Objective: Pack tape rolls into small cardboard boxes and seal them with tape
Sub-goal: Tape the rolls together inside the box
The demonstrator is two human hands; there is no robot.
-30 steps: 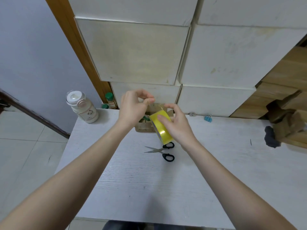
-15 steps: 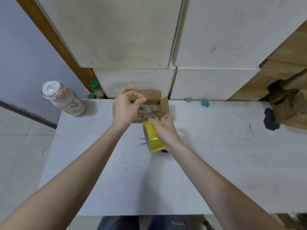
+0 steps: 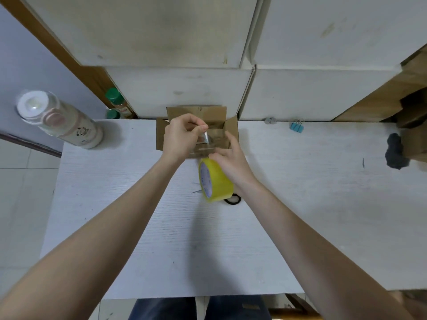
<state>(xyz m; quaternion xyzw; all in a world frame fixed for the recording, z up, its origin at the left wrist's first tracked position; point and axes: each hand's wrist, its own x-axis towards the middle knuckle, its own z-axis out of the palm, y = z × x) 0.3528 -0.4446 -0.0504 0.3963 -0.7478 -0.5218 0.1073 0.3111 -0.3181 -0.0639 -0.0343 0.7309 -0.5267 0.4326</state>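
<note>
Head view shows sealing just begun: the left hand point(image 3: 182, 135) pinches the tape end point(image 3: 204, 137) over the unsealed box point(image 3: 232, 129) at twelve o'clock on the worktop point(image 3: 300, 204), while the right hand point(image 3: 231, 162) grips the yellow tape roll point(image 3: 215, 181).

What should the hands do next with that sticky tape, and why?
Probably lay the tape end down across the cardboard box. The left hand pinches the pulled-out clear tape end above the box, the right hand holds the yellow tape roll just in front of it, and the box's outer flaps stand open, so nothing looks sealed yet.
</note>
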